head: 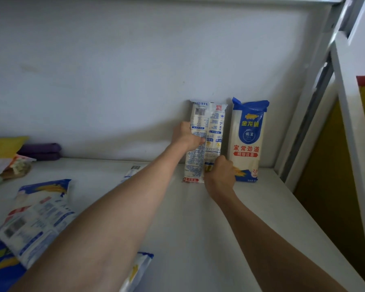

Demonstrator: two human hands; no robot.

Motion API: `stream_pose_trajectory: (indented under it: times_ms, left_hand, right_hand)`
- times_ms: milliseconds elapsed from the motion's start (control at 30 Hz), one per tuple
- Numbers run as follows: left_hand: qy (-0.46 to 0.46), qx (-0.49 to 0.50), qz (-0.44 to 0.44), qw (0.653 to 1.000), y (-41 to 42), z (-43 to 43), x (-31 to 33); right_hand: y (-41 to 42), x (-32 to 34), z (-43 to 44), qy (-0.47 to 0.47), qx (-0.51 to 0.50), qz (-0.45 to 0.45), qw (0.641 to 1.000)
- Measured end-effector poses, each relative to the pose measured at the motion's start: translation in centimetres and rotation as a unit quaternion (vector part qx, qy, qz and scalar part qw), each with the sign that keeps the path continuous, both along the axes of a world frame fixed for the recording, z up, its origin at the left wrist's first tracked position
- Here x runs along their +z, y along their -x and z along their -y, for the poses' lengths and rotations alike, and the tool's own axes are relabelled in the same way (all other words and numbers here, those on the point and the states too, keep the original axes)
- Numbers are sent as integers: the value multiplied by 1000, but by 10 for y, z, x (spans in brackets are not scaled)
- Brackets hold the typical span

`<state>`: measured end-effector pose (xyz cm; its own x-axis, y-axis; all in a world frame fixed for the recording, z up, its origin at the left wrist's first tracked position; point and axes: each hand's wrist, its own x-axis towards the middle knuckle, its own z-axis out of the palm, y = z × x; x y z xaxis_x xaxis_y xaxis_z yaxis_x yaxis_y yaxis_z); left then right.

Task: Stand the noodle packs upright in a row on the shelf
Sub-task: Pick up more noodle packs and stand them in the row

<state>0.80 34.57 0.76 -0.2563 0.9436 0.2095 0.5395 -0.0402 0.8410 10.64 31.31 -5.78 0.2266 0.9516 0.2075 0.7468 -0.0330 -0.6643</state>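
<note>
Against the back wall point(135, 60) of the white shelf point(198, 218), 2 noodle packs stand with their long axes vertical: the front-facing pack point(248, 142) by the right corner, and just left of it the back-facing pack point(207, 131), barcode end up, gripped at its left edge by the left hand point(185, 135) and pinched near its lower right corner by the right hand point(220, 171). More loose packs point(38, 209) lie flat at the left, blurred, some cut off by the frame or hidden under the left forearm.
</note>
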Motion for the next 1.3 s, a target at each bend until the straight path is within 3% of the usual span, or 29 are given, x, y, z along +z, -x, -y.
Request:
stream_pose_trajectory:
  times_ms: [200, 600, 767, 867, 967, 1167, 1300]
  left_hand:
    - [-24, 2, -8, 1000, -3, -8, -4]
    - [93, 19, -35, 995, 85, 89, -14]
    - [101, 25, -92, 990, 125, 154, -2]
    - [117, 35, -121, 985, 150, 190, 1]
    - [131, 79, -163, 975, 172, 228, 5]
    - [253, 195, -208, 924, 194, 278, -6]
    - [293, 244, -172, 908, 199, 297, -19]
  right_hand:
    - [0, 2, 0, -3, -7, -4, 1000]
    - [-11, 30, 58, 24, 12, 1, 1000]
    - [10, 38, 105, 49, 135, 51, 988]
    - [31, 38, 144, 47, 277, 74, 957]
    - [50, 42, 183, 64, 354, 69, 931]
    - [70, 34, 218, 121, 385, 127, 906]
    - [73, 33, 226, 126, 366, 156, 909]
